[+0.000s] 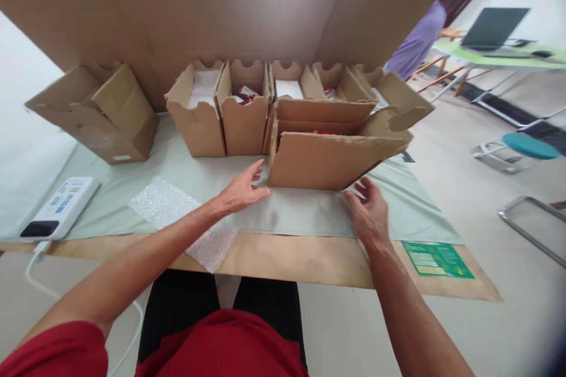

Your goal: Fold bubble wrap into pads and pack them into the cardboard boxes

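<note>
An open cardboard box (329, 159) lies in front of me on the pale green table cover (292, 212), its front flap standing up. My left hand (241, 191) is open, fingers stretched toward the box's lower left corner, just short of it. My right hand (369, 209) is open too, fingers spread beneath the box's lower right edge. Neither hand holds anything. Something red shows inside the box.
A row of small open cartons (221, 106) stands behind the box against a cardboard wall. A bigger box (99, 112) lies tipped at far left. Bubble wrap (181, 218) and a white device (62, 206) lie on the left. Green card (437, 259) at right edge.
</note>
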`<state>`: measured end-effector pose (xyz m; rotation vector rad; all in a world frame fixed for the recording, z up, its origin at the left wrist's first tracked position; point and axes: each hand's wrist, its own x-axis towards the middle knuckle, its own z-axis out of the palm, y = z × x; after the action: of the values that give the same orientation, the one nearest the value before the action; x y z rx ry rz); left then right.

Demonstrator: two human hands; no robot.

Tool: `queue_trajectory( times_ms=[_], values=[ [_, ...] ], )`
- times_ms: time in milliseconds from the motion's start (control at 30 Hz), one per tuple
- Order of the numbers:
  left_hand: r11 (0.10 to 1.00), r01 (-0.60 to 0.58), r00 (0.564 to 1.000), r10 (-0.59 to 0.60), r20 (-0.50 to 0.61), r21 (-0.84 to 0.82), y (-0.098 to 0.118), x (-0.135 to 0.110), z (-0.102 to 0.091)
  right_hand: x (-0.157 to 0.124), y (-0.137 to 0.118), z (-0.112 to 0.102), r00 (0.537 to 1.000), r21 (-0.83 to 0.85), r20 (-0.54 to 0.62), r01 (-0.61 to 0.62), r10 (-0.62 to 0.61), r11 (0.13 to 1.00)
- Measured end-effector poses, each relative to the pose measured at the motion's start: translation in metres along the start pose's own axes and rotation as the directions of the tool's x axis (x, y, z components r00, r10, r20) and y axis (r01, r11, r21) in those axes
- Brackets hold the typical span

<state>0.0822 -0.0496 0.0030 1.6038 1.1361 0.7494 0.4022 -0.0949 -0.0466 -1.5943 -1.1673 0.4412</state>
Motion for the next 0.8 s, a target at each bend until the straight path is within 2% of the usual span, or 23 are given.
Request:
queue_trajectory(
  times_ms=[67,100,133,167,200,233,267,333,367,400,433,467,500,567,633,667,700,733,800],
  values=[
    [0.989,0.048,0.997,-0.039,-0.070,0.137,-0.005,-0.018,-0.038,-0.020,-0.002,-0.007,0.996,-0.092,-0.075,0.039,-0.046,0.995],
    [0.975,0.069,0.993,-0.047,-0.110,0.209,-0.009,-0.031,-0.058,-0.033,-0.007,-0.008,0.994,-0.132,-0.063,0.084,-0.093,0.988],
    [0.954,0.113,0.981,-0.063,-0.184,0.277,-0.013,-0.046,-0.079,-0.048,-0.015,-0.006,0.988,-0.154,-0.006,0.151,-0.154,0.976],
    [0.930,0.175,0.959,-0.085,-0.272,0.324,-0.017,-0.062,-0.098,-0.063,-0.026,-0.002,0.969,-0.147,0.099,0.238,-0.225,0.960],
    [0.905,0.239,0.930,-0.109,-0.351,0.351,-0.021,-0.077,-0.114,-0.077,-0.039,0.006,0.921,-0.104,0.234,0.343,-0.312,0.934],
    [0.884,0.300,0.898,-0.134,-0.419,0.360,-0.025,-0.090,-0.127,-0.091,-0.054,0.016,0.831,-0.025,0.374,0.453,-0.412,0.891],
    [0.866,0.348,0.869,-0.154,-0.470,0.360,-0.029,-0.102,-0.138,-0.103,-0.069,0.030,0.705,0.073,0.498,0.546,-0.505,0.834],
    [0.846,0.396,0.835,-0.169,-0.524,0.357,-0.037,-0.119,-0.150,-0.123,-0.094,0.063,0.453,0.232,0.636,0.660,-0.625,0.715],
    [0.843,0.398,0.829,-0.161,-0.535,0.362,-0.040,-0.124,-0.152,-0.129,-0.103,0.081,0.360,0.269,0.676,0.692,-0.643,0.670],
    [0.843,0.390,0.828,-0.145,-0.541,0.370,-0.043,-0.128,-0.154,-0.135,-0.109,0.097,0.293,0.283,0.705,0.718,-0.646,0.635],
    [0.847,0.377,0.831,-0.129,-0.542,0.376,-0.046,-0.130,-0.154,-0.138,-0.111,0.112,0.248,0.284,0.726,0.741,-0.641,0.609],
    [0.852,0.362,0.833,-0.115,-0.541,0.377,-0.048,-0.132,-0.155,-0.139,-0.111,0.124,0.223,0.279,0.740,0.757,-0.635,0.590],
    [0.859,0.352,0.834,-0.107,-0.541,0.373,-0.049,-0.134,-0.156,-0.139,-0.109,0.133,0.220,0.270,0.745,0.764,-0.629,0.586],
    [0.868,0.342,0.832,-0.102,-0.546,0.359,-0.050,-0.139,-0.158,-0.137,-0.104,0.142,0.278,0.254,0.730,0.738,-0.624,0.626],
    [0.870,0.345,0.826,-0.104,-0.554,0.351,-0.049,-0.145,-0.161,-0.134,-0.104,0.138,0.362,0.246,0.716,0.670,-0.597,0.701],
    [0.870,0.345,0.827,-0.105,-0.552,0.352,-0.048,-0.149,-0.163,-0.134,-0.106,0.134,0.383,0.246,0.721,0.637,-0.577,0.730],
    [0.870,0.343,0.832,-0.106,-0.544,0.355,-0.048,-0.152,-0.165,-0.135,-0.109,0.128,0.384,0.250,0.732,0.618,-0.564,0.745],
    [0.870,0.340,0.839,-0.108,-0.534,0.358,-0.048,-0.155,-0.166,-0.137,-0.112,0.123,0.360,0.254,0.751,0.617,-0.554,0.745],
    [0.870,0.337,0.848,-0.115,-0.518,0.359,-0.048,-0.160,-0.167,-0.144,-0.117,0.117,0.269,0.262,0.795,0.655,-0.543,0.709]
  ],
)
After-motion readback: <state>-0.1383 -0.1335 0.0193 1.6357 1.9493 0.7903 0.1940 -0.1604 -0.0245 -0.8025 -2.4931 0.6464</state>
